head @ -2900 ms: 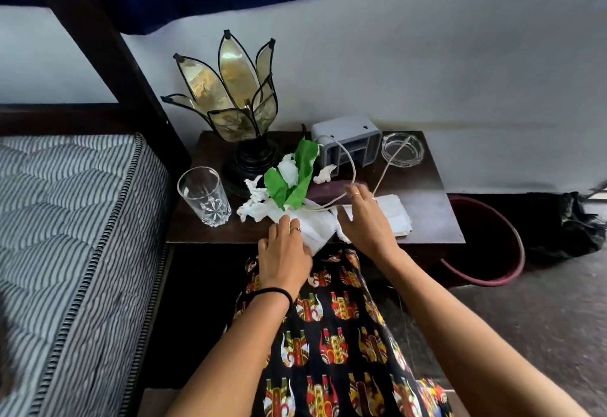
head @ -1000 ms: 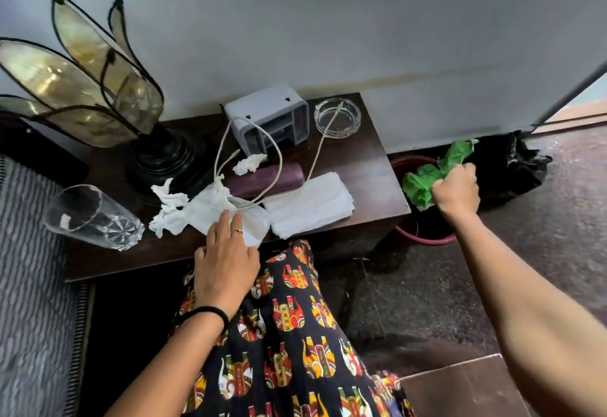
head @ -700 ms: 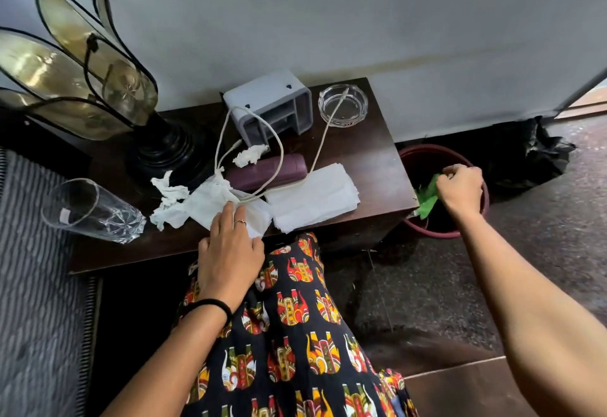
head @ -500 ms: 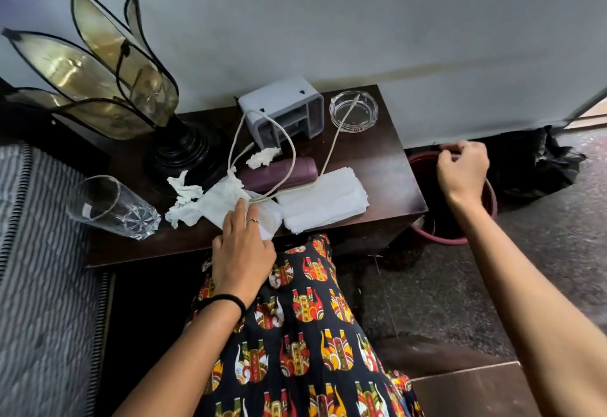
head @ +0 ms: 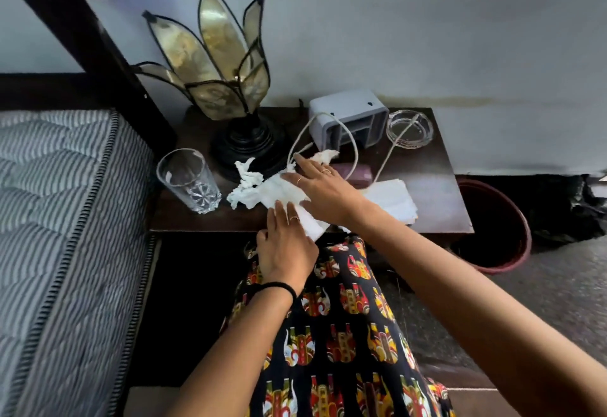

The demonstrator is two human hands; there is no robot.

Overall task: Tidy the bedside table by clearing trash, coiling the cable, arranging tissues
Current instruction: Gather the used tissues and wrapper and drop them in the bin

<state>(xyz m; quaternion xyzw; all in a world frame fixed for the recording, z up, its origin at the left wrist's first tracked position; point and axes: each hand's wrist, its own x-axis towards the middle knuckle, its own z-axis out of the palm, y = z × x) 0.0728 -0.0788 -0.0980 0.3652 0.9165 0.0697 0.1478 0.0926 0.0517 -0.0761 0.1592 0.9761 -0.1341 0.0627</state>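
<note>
Head view: my right hand point(head: 323, 191) lies flat, fingers spread, on crumpled white tissues point(head: 259, 188) atop the dark wooden bedside table point(head: 437, 186); left hand point(head: 285, 247) rests open at its front edge, beside the grey-white wall point(head: 427, 38)

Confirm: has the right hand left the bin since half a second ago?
Yes. The right hand has come back left from over the red bin and now lies on the crumpled tissues on the bedside table, beside the left hand.

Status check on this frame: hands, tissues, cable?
Left hand flat on crumpled tissues. Right hand open, reaching over them. Cable uncoiled, looped across the tissues. Glass close left.
</note>
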